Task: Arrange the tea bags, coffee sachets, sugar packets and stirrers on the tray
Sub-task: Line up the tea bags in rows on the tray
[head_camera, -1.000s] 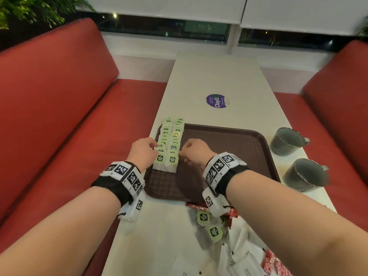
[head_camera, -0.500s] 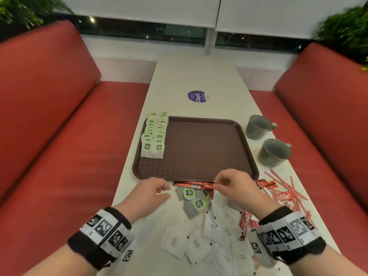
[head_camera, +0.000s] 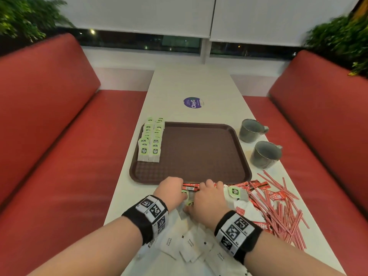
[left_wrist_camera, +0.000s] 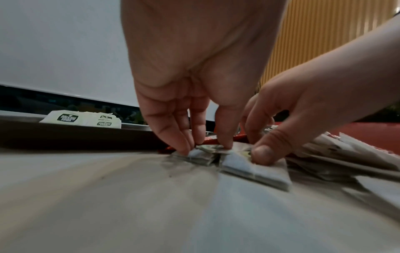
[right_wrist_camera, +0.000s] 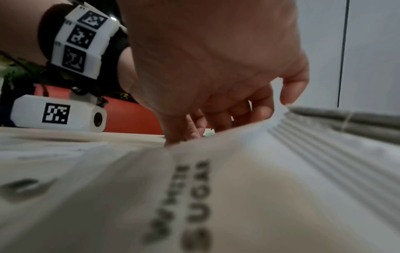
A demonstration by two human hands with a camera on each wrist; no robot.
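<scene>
A brown tray (head_camera: 199, 156) lies mid-table, with two rows of green-tagged tea bags (head_camera: 151, 144) along its left side. Just before its near rim, both hands meet over loose tea bags. My left hand (left_wrist_camera: 205, 147) pinches one small tea bag (left_wrist_camera: 201, 156) between fingers and thumb. My right hand (left_wrist_camera: 257, 145) pinches a second tea bag (left_wrist_camera: 255, 172), thumb pressed on top. Red coffee sachets (head_camera: 258, 188) lie right of the hands, red-striped stirrers (head_camera: 278, 208) beyond them, and white sugar packets (head_camera: 189, 246) under my wrists. One sugar packet (right_wrist_camera: 194, 196) fills the right wrist view.
Two grey mugs (head_camera: 251, 130) (head_camera: 264, 154) stand right of the tray near the table's right edge. A purple sticker (head_camera: 193, 102) marks the far table top. Red bench seats (head_camera: 59, 136) flank the narrow table on both sides. Another tea bag (head_camera: 235, 192) lies by the sachets.
Both hands left the tea bag rows on the tray and came back to the pile at the near edge. They have now closed in together on the loose tea bags.
</scene>
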